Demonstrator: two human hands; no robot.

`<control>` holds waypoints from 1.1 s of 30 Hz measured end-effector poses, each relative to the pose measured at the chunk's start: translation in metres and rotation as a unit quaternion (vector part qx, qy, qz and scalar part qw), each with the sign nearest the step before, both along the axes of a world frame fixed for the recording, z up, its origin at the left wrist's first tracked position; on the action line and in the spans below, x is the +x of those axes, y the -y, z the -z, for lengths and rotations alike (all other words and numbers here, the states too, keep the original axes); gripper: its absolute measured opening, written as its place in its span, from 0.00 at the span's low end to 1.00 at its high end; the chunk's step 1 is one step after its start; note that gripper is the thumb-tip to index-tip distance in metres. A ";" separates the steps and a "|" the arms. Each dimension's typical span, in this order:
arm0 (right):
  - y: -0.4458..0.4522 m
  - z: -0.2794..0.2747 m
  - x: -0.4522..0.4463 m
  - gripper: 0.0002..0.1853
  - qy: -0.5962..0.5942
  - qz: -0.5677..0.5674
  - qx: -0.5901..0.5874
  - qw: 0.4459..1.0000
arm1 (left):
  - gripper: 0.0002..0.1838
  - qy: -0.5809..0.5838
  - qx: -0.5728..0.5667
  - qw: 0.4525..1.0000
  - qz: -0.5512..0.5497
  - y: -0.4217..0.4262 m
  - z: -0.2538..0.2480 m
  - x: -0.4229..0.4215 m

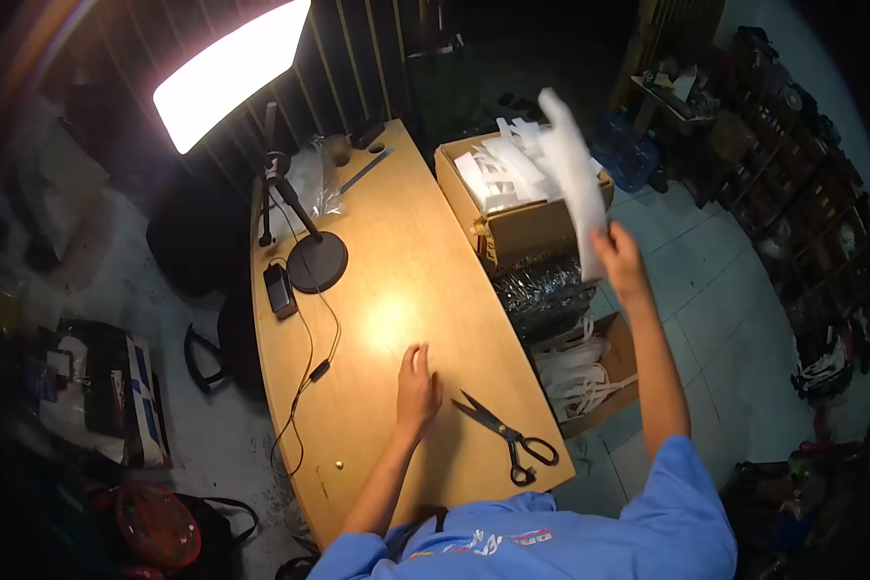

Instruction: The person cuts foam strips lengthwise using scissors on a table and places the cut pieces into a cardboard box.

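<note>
My right hand (621, 261) is closed on the lower end of a long white strip (572, 169), which is blurred and rises over the right side of an open cardboard box (532, 235). Inside that box lie white cut pieces (498, 174). My left hand (418, 394) is above the wooden table (406, 242), with its fingers apart and nothing in it. Black-handled scissors (503, 430) lie to its right on the table, their blades slightly open.
A lit lamp (232, 77) stands on a round black base (317, 262) beside a black adapter (279, 291) and cable. Clear plastic (321, 179) lies at the table's back left. A lower box (614, 387) of white strips stands right of the table.
</note>
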State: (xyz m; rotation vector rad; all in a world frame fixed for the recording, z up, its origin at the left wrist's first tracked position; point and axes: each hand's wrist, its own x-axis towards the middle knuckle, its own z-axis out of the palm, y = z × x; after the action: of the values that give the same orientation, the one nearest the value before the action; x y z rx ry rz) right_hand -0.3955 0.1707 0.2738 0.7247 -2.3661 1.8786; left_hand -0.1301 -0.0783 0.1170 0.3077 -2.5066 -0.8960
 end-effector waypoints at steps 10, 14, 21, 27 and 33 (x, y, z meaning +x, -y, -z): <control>0.085 0.050 -0.254 0.20 0.041 0.007 0.110 0.993 | 0.29 0.081 -0.084 0.992 -0.055 0.021 0.060 0.019; 0.099 0.066 -0.251 0.22 -0.187 0.241 0.348 0.886 | 0.29 0.090 -0.064 0.992 -0.059 0.021 0.055 0.020; 0.038 0.053 -0.145 0.14 -0.217 0.329 0.215 0.893 | 0.28 0.098 -0.058 0.991 -0.063 0.022 0.066 0.021; -0.098 0.171 0.033 0.11 0.017 0.271 0.236 0.933 | 0.26 0.067 -0.052 0.995 -0.054 0.018 0.071 0.015; -0.222 0.324 0.218 0.12 0.324 0.222 0.372 0.841 | 0.22 0.005 -0.048 0.997 -0.067 0.020 0.079 0.025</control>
State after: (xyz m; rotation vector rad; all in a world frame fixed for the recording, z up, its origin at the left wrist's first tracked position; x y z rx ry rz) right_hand -0.1771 0.3930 -0.0501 -0.5811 -3.2977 1.0624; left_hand -0.1051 -0.0982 0.0382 0.4437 -2.4950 -0.7219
